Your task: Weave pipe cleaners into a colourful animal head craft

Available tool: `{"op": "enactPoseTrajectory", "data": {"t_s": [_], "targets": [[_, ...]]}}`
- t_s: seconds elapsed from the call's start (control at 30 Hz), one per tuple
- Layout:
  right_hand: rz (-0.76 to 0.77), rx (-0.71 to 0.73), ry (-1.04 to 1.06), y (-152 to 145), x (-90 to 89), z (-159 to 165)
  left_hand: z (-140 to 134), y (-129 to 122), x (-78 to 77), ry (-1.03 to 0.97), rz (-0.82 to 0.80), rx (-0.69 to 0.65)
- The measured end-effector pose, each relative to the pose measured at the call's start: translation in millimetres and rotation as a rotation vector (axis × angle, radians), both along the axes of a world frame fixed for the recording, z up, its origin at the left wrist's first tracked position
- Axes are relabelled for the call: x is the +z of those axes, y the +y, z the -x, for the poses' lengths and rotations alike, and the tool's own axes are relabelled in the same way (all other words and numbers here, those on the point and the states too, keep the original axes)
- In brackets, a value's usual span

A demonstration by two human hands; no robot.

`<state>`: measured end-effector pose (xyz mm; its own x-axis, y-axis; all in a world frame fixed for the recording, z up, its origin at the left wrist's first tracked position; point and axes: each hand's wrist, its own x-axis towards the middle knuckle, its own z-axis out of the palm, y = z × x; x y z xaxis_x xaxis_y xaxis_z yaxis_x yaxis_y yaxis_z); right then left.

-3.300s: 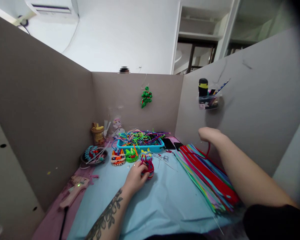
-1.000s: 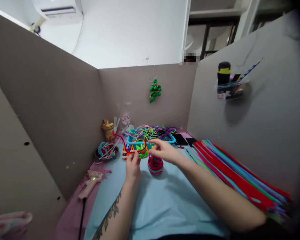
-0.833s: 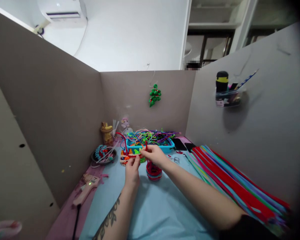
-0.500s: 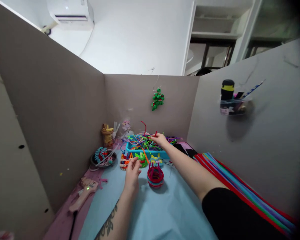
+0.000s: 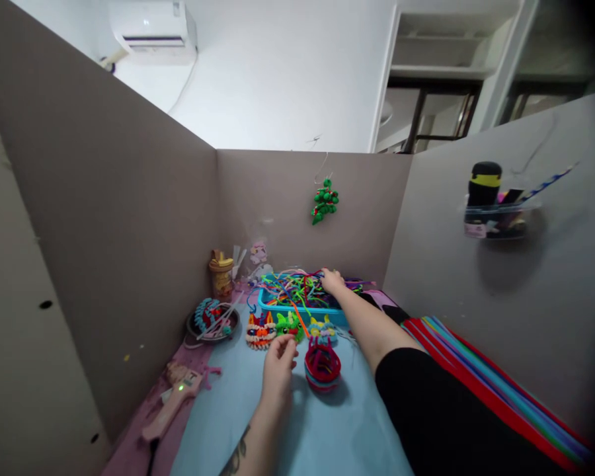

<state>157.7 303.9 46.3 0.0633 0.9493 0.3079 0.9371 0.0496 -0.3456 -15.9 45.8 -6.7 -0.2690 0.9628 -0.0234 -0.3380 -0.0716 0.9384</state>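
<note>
Red w/ blue bands, the basket (image 5: 322,365) stands upright mid-table (image 5: 327,430), just R of the L hand (image 5: 278,362); its inside is dark, hard to read. L hand's grip is slack, fingers half curled, nothing visible in it; can't tell if it touches the table. R hand (image 5: 332,281) is at the stems (image 5: 297,287) in the tray (image 5: 279,308), by the table's far edge; fingertips get lost in the tangle, so can't tell if that grip is closed on one. Orange fig. (image 5: 260,334), green fig. (image 5: 288,327) & yellow fig. (image 5: 322,330) line the tray's near side, the last partly hidden by the basket's top. Scissors, prob. (image 5: 346,336), half behind the R forearm. Bowl (image 5: 194,332) at L edge; glue gun (image 5: 171,406) nearer the near L corner, cord cut off below. Bundle (image 5: 490,380) along R edge, partly behind the black sleeve (image 5: 426,396), near end fading into dark blur.
</note>
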Motion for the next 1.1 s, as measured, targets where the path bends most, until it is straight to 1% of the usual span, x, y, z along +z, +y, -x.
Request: {"op": "enactPoseTrajectory", "data": {"t_s": [0.1,0.23,0.3,0.43,0.57,0.63,0.7,0.8,0.87,0.93,1.0,1.1], "targets": [[0.009,0.016,-0.073,2.7,-5.5,13.7,-0.8,-1.3,0.6,0.012,0.013,-0.01],[-0.057,0.025,-0.127,2.0,-9.3,24.4,-3.3,-3.1,2.9,0.026,0.025,-0.006],[-0.067,0.01,-0.133,2.6,-12.0,28.1,-4.2,-3.3,3.2,0.028,0.034,-0.009],[-0.046,-0.048,-0.079,7.6,-18.7,35.7,-4.8,-1.9,0.6,0.01,0.03,-0.014],[-0.051,-0.074,0.053,10.9,-19.6,43.5,-4.8,-0.6,-3.0,0.001,0.027,-0.024],[-0.096,-0.077,0.139,11.2,-12.7,43.2,-4.6,-0.8,-3.4,0.002,0.028,-0.026],[-0.179,-0.085,0.242,12.6,1.2,37.4,-4.5,-1.7,-2.6,0.001,0.022,-0.02],[-0.317,-0.117,0.43,18.7,31.7,19.9,-4.8,-3.1,-0.4,0.002,0.026,-0.005],[-0.372,-0.117,0.567,23.8,52.8,6.1,-5.3,-3.6,0.5,0.001,0.026,0.001],[-0.393,-0.073,0.696,26.6,69.9,-6.7,-5.9,-3.6,0.5,-0.001,0.018,0.003],[-0.39,-0.002,0.8,25.6,80.6,-17.7,-6.3,-3.0,-0.3,0.001,0.008,0.005],[-0.309,0.123,0.887,17.3,83.2,-30.4,-6.7,-1.8,-1.7,0.005,0.012,0.008]]}}
